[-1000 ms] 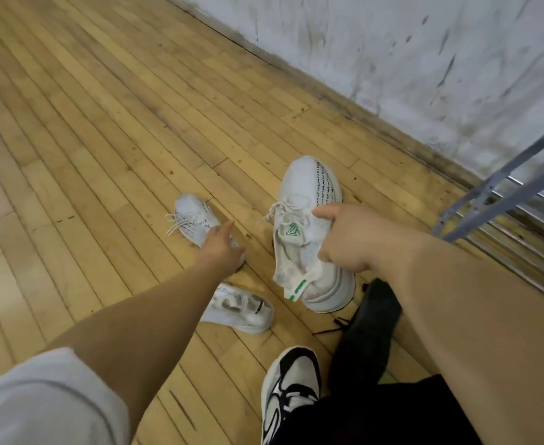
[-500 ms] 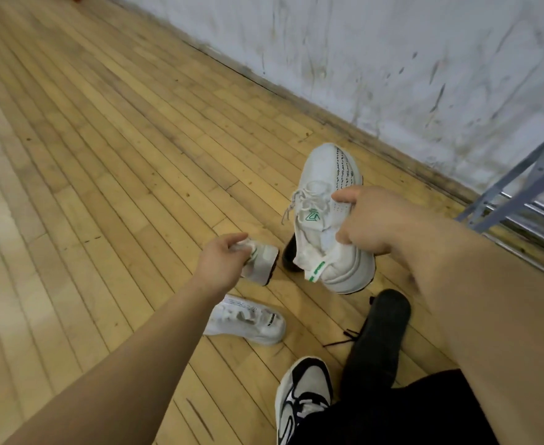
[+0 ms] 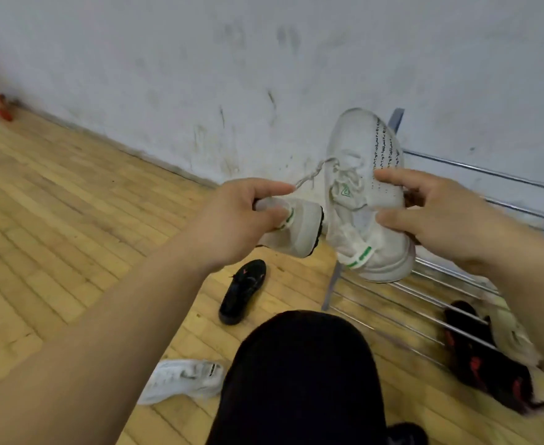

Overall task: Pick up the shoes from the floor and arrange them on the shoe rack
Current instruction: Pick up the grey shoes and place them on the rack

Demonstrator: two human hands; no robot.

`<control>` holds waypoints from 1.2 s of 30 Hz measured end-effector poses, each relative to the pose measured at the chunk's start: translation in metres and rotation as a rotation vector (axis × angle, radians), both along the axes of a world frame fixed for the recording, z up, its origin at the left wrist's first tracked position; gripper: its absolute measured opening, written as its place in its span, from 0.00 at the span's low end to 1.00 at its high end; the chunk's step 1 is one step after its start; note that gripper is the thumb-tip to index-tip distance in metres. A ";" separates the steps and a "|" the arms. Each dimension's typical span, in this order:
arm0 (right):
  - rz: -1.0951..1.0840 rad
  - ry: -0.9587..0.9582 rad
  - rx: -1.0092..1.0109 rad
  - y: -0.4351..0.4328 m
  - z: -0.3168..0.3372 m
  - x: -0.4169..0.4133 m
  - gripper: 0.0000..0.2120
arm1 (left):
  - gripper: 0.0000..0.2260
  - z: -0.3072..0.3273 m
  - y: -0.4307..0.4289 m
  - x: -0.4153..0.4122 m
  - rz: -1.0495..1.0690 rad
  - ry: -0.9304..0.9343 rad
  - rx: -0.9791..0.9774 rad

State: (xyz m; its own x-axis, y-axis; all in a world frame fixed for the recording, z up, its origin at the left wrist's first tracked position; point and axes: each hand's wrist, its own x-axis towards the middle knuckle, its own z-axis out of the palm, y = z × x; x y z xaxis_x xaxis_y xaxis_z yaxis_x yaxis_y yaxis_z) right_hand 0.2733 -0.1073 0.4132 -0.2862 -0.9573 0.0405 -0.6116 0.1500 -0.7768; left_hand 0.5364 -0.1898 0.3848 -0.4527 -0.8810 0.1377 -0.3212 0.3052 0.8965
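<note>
Now a white sneaker point(image 3: 299, 232) is gripped by the left hand point(image 3: 232, 216). Its mate point(image 3: 355, 155) is clasped by the right hand point(image 3: 440, 216), with the shoe rack point(image 3: 331, 288) just below

Person seen from above, left forearm point(image 3: 103, 332) and right forearm point(image 3: 537, 300) bare, left hand point(image 3: 232, 220) and right hand point(image 3: 440, 220) ungloved, black trouser leg point(image 3: 299, 380) of plain dark fabric near centre

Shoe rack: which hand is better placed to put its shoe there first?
Right. The right hand holds its white shoe over the rack bars; the left hand holds the other shoe over bare floor beside the rack.
</note>
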 end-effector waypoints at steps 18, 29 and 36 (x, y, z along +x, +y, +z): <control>-0.003 -0.025 0.718 0.185 -0.090 -0.176 0.19 | 0.11 -0.038 0.071 -0.164 -0.486 -0.466 0.242; -0.244 -0.373 0.542 0.201 -0.095 -0.222 0.22 | 0.10 -0.032 0.064 -0.206 -0.481 -0.405 0.153; -0.528 -0.516 0.263 0.183 -0.122 -0.264 0.22 | 0.14 -0.037 0.062 -0.228 -0.549 -0.396 0.057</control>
